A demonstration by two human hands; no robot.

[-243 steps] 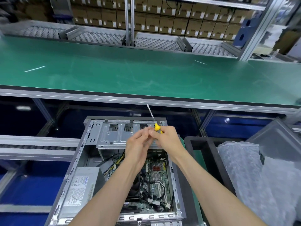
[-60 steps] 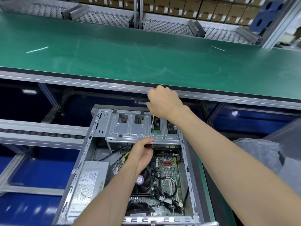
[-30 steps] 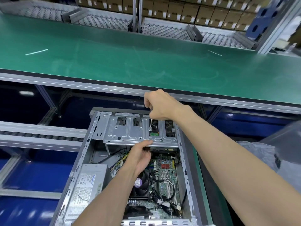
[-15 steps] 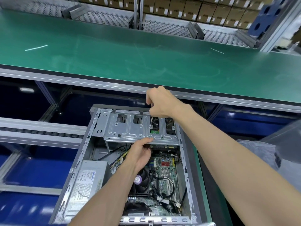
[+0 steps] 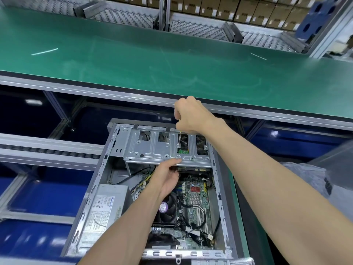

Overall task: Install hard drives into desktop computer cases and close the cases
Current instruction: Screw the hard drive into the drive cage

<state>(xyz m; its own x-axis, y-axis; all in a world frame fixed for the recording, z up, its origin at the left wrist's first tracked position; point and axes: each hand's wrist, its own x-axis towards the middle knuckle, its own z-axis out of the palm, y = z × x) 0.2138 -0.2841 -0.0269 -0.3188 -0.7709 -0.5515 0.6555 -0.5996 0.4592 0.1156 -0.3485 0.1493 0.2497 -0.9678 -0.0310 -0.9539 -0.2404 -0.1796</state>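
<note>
Presently right hand fist-gripping screwdriver, tip on drive cage screw; left hand fingers pinching hard drive beneath cage. Risk: tip slip strips screw; released support misaligns drive.

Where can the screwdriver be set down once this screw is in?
The green bench beyond the case is bare from its metal front edge to the far trays. Inside the case is crowded: motherboard, cables, power supply, both hands.
</note>
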